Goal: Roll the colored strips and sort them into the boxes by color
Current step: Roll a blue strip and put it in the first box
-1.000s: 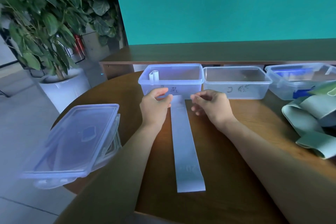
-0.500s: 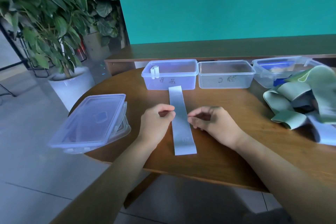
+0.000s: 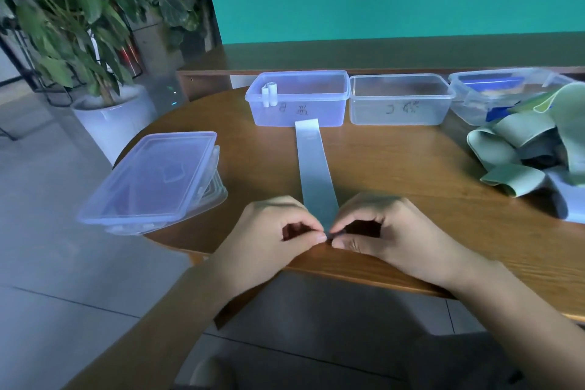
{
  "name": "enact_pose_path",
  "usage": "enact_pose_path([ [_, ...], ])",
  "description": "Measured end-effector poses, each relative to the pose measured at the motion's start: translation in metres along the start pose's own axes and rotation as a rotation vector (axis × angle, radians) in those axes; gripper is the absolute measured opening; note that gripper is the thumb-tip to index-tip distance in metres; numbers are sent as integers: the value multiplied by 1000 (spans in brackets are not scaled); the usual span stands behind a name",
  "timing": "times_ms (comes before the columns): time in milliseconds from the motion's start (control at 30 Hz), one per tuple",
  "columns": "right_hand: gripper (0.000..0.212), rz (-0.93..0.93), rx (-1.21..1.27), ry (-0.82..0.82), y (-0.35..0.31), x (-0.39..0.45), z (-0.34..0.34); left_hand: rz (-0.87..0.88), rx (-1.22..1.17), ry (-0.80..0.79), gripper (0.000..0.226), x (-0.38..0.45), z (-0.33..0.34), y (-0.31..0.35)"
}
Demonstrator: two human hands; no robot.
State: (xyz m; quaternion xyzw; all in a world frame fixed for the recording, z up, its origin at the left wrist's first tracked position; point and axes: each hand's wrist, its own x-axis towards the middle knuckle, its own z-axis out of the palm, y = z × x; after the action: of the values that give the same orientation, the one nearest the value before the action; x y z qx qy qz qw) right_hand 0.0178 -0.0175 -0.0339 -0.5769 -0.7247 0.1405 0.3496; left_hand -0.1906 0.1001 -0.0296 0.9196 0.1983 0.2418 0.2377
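A pale blue strip (image 3: 313,168) lies flat on the round wooden table (image 3: 411,174), running from the bluish box (image 3: 299,98) toward me. My left hand (image 3: 272,231) and my right hand (image 3: 386,228) meet at its near end, fingertips pinching that end close to the table's front edge. A small white roll (image 3: 270,93) stands in the left corner of the bluish box. To its right is a clear box (image 3: 400,100) with nothing visible inside, then a third box (image 3: 493,92) holding something blue.
A heap of green and pale blue strips (image 3: 531,152) lies at the right side of the table. Stacked box lids (image 3: 155,177) overhang the table's left edge. A potted plant (image 3: 79,25) stands on the floor at the left. A low wooden ledge runs behind the boxes.
Both hands slid back along the strip from its far end near the box to its near end, where they now pinch it. The view has tilted down.
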Motion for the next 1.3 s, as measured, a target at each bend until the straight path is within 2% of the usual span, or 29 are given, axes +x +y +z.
enact_pose_path([
  [100,17,-17,-33,2,2,0,2,15,26,-31,20,-1,0,0],
  [300,25,35,-39,2,0,2,2,38,68,9,10,1,-2,0],
  [467,16,85,-67,25,-1,4,3,31,92,31,12,2,1,2],
  [633,11,161,-56,26,-3,5,2,-58,100,72,18,2,3,4],
  [800,18,268,-69,35,-4,11,1,-189,93,39,24,5,3,6],
  [1000,22,360,-63,37,-4,16,-1,-270,75,9,21,7,3,8],
  [1167,11,281,51,41,-4,15,1,-243,24,18,6,8,-1,7],
  [1300,17,167,54,-51,0,13,0,-165,4,-32,13,7,-2,5],
])
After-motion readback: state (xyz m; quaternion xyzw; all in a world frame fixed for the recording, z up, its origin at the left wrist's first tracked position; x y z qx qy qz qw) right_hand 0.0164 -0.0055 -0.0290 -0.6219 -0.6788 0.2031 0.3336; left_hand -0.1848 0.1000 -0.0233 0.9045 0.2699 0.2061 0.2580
